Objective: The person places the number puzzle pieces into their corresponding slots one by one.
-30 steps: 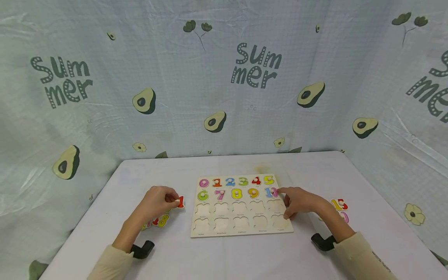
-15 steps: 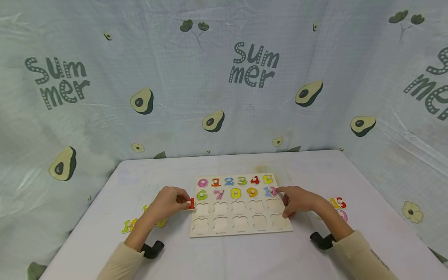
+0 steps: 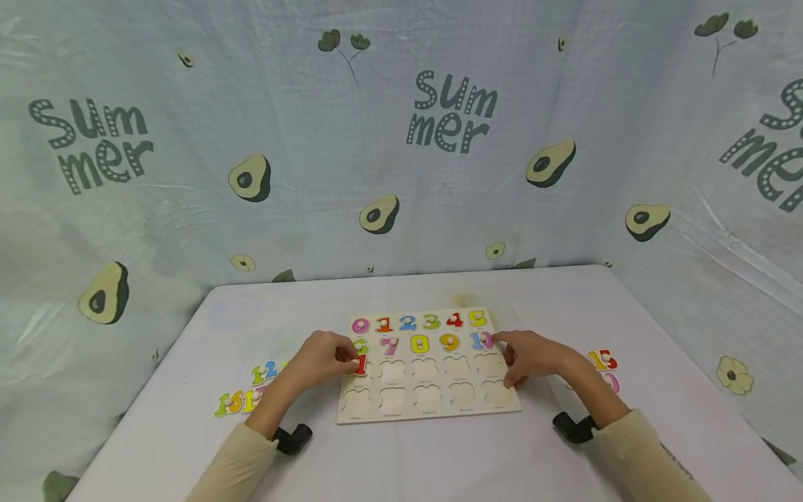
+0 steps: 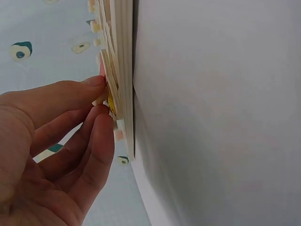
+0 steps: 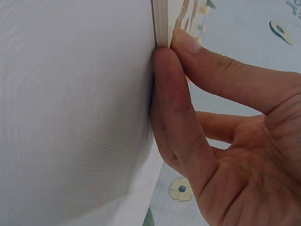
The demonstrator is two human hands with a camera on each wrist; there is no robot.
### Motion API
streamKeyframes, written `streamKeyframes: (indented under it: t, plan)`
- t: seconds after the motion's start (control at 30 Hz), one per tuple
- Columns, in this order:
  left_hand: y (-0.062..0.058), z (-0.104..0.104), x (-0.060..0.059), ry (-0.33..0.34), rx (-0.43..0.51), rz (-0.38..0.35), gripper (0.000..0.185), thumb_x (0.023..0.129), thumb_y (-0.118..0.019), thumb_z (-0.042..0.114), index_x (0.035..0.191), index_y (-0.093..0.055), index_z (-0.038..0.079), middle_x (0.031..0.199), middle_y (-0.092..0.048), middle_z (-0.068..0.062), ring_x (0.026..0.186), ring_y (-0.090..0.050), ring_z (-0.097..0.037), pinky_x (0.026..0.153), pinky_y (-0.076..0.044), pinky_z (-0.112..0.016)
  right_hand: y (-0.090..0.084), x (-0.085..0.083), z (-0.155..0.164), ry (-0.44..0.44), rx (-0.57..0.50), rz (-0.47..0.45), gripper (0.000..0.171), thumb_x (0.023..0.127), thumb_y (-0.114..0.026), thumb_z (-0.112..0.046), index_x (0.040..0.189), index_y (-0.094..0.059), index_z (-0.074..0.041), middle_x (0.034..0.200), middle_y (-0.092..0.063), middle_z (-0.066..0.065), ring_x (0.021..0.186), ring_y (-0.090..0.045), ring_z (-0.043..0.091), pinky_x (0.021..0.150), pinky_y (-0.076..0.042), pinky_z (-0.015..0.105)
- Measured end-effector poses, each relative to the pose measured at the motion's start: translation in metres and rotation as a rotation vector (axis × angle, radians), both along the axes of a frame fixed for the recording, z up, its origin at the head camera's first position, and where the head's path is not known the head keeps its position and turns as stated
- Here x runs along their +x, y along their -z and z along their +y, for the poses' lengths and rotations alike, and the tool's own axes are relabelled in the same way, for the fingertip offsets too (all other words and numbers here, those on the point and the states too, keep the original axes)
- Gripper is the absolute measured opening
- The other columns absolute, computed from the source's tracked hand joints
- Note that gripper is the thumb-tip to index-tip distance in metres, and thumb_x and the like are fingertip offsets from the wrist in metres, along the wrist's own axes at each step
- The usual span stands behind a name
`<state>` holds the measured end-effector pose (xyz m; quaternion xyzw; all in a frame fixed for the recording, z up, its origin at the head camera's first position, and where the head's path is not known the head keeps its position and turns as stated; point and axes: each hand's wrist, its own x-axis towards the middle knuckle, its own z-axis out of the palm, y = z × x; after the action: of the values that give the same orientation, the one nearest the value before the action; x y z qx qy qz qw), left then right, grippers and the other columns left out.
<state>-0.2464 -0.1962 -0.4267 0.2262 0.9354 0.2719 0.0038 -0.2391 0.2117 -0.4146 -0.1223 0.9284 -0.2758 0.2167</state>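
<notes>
A wooden number puzzle board [image 3: 433, 415] lies on the table, with coloured pieces 0 to 10 seated in its top two rows. Bare recesses fill the two lower rows. Between thumb and fingertips my left hand [image 3: 325, 359] pinches a number piece [image 3: 360, 365] with a red 1 showing, over the left end of the third row. In the left wrist view this piece [image 4: 111, 96] is tilted close against the board's face, and yellow also shows on it. At the board's right edge my right hand [image 3: 532, 357] grips it, thumb on the face and fingers against the side [image 5: 161, 28].
Several loose number pieces, among them a 12 [image 3: 264, 372] and a 16 [image 3: 230, 403], lie left of the board, partly behind the left forearm. More pieces, including a 15 [image 3: 603, 360], lie by the right forearm. A printed curtain [image 3: 401, 139] hangs behind the table.
My left hand has carried the number piece rightwards from the table's left side to over the board. More loose pieces show behind it. The right hand stays at the board's edge.
</notes>
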Motion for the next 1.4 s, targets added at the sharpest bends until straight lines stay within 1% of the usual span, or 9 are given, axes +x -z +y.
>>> streamKeyframes:
  t: [0.17,0.4,0.5,0.7,0.93,1.13,1.4]
  plan:
    - [-0.001,0.005,0.0,0.001,-0.009,-0.016,0.004,0.085,-0.081,0.008,0.083,-0.078,0.01,0.073,-0.068,0.005,0.069,-0.055,-0.008,0.065,-0.046,-0.022,-0.001,0.0,0.0,-0.004,0.004,0.0,0.086,0.08,-0.086,-0.006,0.152,-0.041,0.004,0.099,-0.061,0.01,0.074,-0.065,0.016,0.074,-0.055,0.032]
    - [-0.003,0.009,0.004,0.013,-0.03,-0.004,0.004,0.085,-0.081,0.01,0.084,-0.078,0.009,0.074,-0.068,0.006,0.069,-0.055,-0.007,0.066,-0.046,-0.022,-0.002,0.001,-0.001,-0.006,0.005,0.002,0.086,0.08,-0.086,-0.007,0.152,-0.041,0.004,0.099,-0.061,0.01,0.075,-0.063,0.017,0.074,-0.054,0.033]
    - [-0.003,0.01,0.005,0.014,-0.038,-0.012,0.004,0.086,-0.081,0.01,0.084,-0.078,0.01,0.074,-0.067,0.006,0.07,-0.054,-0.007,0.066,-0.046,-0.022,-0.002,0.001,-0.001,-0.004,0.004,0.0,0.086,0.079,-0.086,-0.007,0.152,-0.041,0.004,0.099,-0.061,0.01,0.075,-0.063,0.017,0.074,-0.054,0.032]
    - [-0.003,0.012,0.005,0.046,-0.038,-0.028,0.005,0.086,-0.081,0.01,0.083,-0.077,0.011,0.073,-0.066,0.007,0.071,-0.054,-0.009,0.067,-0.045,-0.022,-0.001,0.0,0.0,-0.003,0.01,0.003,0.086,0.079,-0.086,-0.007,0.152,-0.041,0.004,0.098,-0.06,0.01,0.076,-0.062,0.017,0.074,-0.053,0.032]
    - [-0.005,0.012,0.006,0.033,-0.055,-0.036,0.006,0.086,-0.081,0.01,0.082,-0.076,0.012,0.072,-0.065,0.007,0.07,-0.053,-0.009,0.067,-0.045,-0.022,-0.002,0.0,-0.001,-0.013,0.017,0.009,0.086,0.079,-0.087,-0.008,0.152,-0.041,0.004,0.098,-0.061,0.009,0.077,-0.062,0.017,0.075,-0.053,0.032]
    - [-0.005,0.011,0.005,0.036,-0.068,-0.038,0.007,0.086,-0.08,0.01,0.081,-0.076,0.012,0.071,-0.064,0.007,0.07,-0.052,-0.009,0.067,-0.044,-0.022,-0.003,-0.001,0.0,-0.017,0.019,0.015,0.086,0.079,-0.086,-0.008,0.152,-0.041,0.005,0.098,-0.061,0.009,0.075,-0.062,0.017,0.074,-0.054,0.032]
    - [-0.004,0.009,0.004,0.046,-0.073,-0.05,0.008,0.086,-0.081,0.01,0.08,-0.075,0.012,0.071,-0.064,0.007,0.07,-0.053,-0.008,0.066,-0.044,-0.022,-0.001,-0.001,-0.001,0.001,0.014,-0.004,0.086,0.079,-0.086,-0.008,0.152,-0.041,0.003,0.099,-0.061,0.01,0.075,-0.063,0.017,0.075,-0.056,0.032]
